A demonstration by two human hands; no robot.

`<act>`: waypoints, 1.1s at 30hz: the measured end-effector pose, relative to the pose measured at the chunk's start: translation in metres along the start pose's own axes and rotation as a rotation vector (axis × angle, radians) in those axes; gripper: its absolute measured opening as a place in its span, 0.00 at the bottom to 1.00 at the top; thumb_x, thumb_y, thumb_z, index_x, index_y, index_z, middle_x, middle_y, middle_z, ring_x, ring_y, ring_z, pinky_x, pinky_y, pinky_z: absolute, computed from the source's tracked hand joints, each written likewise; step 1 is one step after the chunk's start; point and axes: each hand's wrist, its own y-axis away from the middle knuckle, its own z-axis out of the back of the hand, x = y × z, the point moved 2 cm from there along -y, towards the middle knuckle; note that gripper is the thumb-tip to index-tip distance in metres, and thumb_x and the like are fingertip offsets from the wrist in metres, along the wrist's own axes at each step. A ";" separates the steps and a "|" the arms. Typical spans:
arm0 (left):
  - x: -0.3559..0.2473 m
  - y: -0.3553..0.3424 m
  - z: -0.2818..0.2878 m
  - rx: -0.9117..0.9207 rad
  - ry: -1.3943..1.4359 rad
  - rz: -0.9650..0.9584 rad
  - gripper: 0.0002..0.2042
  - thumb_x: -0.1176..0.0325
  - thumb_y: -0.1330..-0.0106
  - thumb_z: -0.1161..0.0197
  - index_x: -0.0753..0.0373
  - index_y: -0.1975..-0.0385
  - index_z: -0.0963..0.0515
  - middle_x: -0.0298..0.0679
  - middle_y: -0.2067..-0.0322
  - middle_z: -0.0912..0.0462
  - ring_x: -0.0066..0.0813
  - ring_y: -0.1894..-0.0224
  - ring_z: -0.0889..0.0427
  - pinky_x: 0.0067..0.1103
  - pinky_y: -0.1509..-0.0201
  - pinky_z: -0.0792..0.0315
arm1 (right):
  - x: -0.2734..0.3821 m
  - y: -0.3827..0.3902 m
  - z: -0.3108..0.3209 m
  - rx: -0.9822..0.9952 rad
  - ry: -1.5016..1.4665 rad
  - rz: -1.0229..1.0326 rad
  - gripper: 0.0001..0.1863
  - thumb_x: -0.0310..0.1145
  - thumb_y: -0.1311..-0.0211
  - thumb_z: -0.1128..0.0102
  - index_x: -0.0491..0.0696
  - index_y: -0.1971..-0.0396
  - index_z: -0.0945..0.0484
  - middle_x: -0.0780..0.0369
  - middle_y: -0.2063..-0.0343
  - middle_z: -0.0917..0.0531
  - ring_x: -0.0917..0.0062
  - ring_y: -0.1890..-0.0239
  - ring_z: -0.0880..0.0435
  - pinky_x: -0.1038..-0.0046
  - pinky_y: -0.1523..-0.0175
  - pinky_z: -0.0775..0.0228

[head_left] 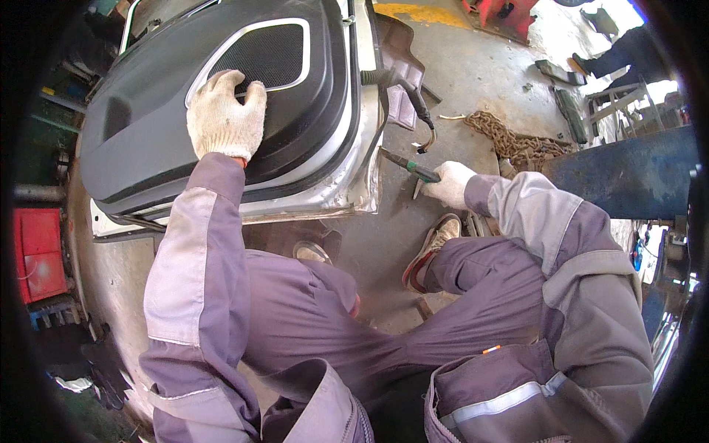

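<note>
A black car door panel (155, 155) with a silver-rimmed speaker grille (266, 55) lies on a white car door (362, 173) in front of me. My left hand (227, 114), in a cream work glove, rests on the panel at the grille's near edge. Its fingers are bent, with the thumb apart, and nothing shows in its grip. To the right of the door, my right hand (450, 184), also gloved, is closed round a pair of pliers with green-and-black handles (421, 172). The pliers' tip points left, close to the door's edge.
A dark wiring harness (413, 103) hangs off the door's right edge. Beyond my right hand, a rusty chain (509, 136) lies on the floor beside a blue steel beam (628, 177). A red cabinet (40, 255) stands at left. Another person's leg (624, 55) shows at far right.
</note>
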 end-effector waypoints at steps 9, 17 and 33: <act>0.009 0.002 0.000 0.050 -0.027 0.040 0.21 0.50 0.31 0.37 0.60 0.49 0.13 0.43 0.44 0.13 0.47 0.38 0.20 0.36 0.29 0.31 | 0.021 0.089 0.048 -0.130 0.469 0.086 0.14 0.34 0.37 0.38 0.44 0.58 0.12 0.49 0.62 0.10 0.50 0.56 0.11 0.54 0.48 0.19; 0.013 0.015 -0.006 0.018 -0.059 -0.116 0.22 0.51 0.27 0.39 0.62 0.45 0.16 0.46 0.40 0.16 0.48 0.35 0.22 0.37 0.27 0.32 | 0.009 0.182 0.025 -0.421 0.067 0.298 0.14 0.40 0.34 0.33 0.44 0.59 0.17 0.49 0.63 0.16 0.50 0.55 0.15 0.54 0.48 0.23; -0.146 0.208 0.062 1.308 0.131 -0.421 0.15 0.58 0.35 0.36 0.62 0.57 0.15 0.53 0.65 0.11 0.51 0.59 0.10 0.43 0.52 0.17 | -0.017 0.161 0.027 -0.270 0.226 0.194 0.18 0.42 0.37 0.34 0.43 0.56 0.14 0.46 0.62 0.14 0.48 0.54 0.13 0.52 0.46 0.21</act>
